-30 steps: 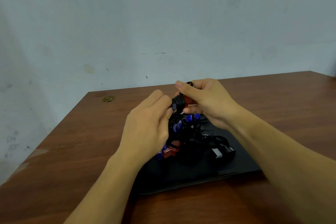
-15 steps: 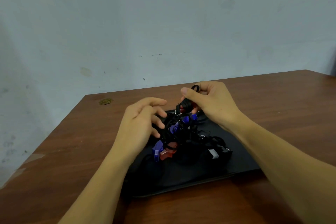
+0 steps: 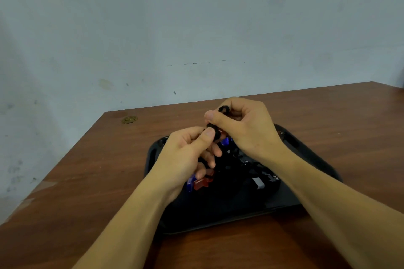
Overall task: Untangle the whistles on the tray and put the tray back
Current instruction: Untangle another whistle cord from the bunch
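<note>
We are in the untangling step, and by our reading it is far from done: the whistles [image 3: 220,172] sit as one knotted heap of black cords with blue, red and white pieces on the black tray [image 3: 310,155], which rests on the brown surface [image 3: 87,170].

Our right hand [image 3: 242,126] is closed, its thumb and fingers pinching a bunch of black cord [image 3: 215,130] lifted just above the heap, with a loop showing over its knuckles. Our left hand [image 3: 185,155] meets it there, thumb and forefinger pinching the same cord bunch, the other fingers curled loosely down toward the pile.

The next move, we judge, calls for drawing one strand free of the bunch while the other hand keeps the knot steady, without dragging the whole heap off the tray.
</note>
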